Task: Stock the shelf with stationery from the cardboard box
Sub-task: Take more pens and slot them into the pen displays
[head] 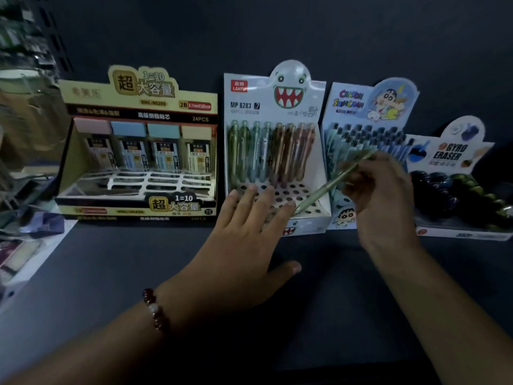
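Note:
A white display box with a shark face (294, 87) stands on the dark shelf (133, 262) and holds several green and brown mechanical pencils upright in its back rows. My right hand (380, 195) pinches one pale green pencil (330, 183), which slants down to the left with its tip over the box's holed front tray. My left hand (247, 240) rests with straight fingers on the front of that box. The cardboard box is not in view.
A gold lead-refill display (138, 145) stands to the left with a few packs in its back row. A cartoon pen display (369, 107) and a gyro eraser display (449, 179) stand to the right. Loose packets (33, 229) lie at the shelf's left end.

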`<action>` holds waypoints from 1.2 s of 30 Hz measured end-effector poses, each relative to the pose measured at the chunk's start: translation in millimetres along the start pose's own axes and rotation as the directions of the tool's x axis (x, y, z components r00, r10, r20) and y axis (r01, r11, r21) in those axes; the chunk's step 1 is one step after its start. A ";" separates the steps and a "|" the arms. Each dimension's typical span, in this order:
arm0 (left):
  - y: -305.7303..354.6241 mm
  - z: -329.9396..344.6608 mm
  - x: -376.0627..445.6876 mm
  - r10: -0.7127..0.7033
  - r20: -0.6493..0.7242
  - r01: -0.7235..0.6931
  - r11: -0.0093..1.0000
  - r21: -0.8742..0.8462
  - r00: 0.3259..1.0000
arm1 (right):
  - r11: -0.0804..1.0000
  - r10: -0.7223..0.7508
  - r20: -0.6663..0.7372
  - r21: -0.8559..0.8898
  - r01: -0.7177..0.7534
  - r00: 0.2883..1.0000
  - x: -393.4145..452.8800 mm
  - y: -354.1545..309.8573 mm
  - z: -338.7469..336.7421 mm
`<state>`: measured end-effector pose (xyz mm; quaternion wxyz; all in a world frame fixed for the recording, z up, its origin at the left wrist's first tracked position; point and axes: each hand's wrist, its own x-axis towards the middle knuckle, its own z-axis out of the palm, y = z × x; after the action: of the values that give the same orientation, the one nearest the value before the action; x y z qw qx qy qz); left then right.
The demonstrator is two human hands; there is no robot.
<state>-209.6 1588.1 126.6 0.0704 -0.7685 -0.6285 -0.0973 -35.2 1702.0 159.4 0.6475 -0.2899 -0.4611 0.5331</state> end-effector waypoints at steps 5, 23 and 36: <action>0.6 -0.1 1.5 0.025 -0.004 -0.025 0.998 0.064 1.000 | 0.990 -0.115 0.005 -0.083 0.115 0.993 8.4 -8.3 8.4; 4.8 -10.3 0.5 0.022 -0.059 -0.021 1.000 0.004 0.998 | 0.728 -0.081 0.502 -0.561 0.395 0.861 25.8 20.6 78.4; 2.6 -7.1 -0.1 0.031 -0.075 -0.030 0.999 0.013 0.997 | 0.582 -0.030 0.568 -0.660 0.476 0.823 32.8 31.2 94.1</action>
<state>-207.4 1585.9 133.6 0.1000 -0.7733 -0.6143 -0.1211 -133.5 1730.8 180.0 0.3859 -0.3207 -0.8330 0.2329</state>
